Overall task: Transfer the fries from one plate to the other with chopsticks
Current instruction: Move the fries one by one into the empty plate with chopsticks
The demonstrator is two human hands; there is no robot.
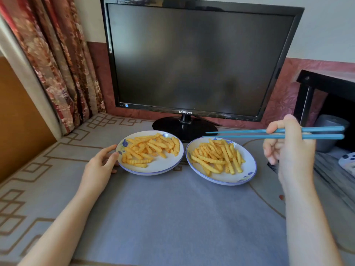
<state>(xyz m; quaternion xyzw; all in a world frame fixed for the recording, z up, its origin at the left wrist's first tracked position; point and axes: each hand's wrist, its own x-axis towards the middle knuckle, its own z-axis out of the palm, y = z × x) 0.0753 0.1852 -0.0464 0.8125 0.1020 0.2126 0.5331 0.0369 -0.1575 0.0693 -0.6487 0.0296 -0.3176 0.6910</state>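
Two white plates with blue rims stand side by side on a grey patterned cloth. The left plate (165,166) holds a heap of crinkle-cut fries (151,148). The right plate (247,169) holds another heap of fries (217,158). My right hand (290,144) grips a pair of blue chopsticks (240,134), held level above the far edge of the right plate with the tips pointing left and nothing between them. My left hand (101,164) holds the left plate by its left rim, thumb on the edge.
A black monitor (201,60) stands on its round base (184,127) just behind the plates. Floral curtains (57,64) hang at the left. At the right are a dark table (326,89) and a grey bin (330,131).
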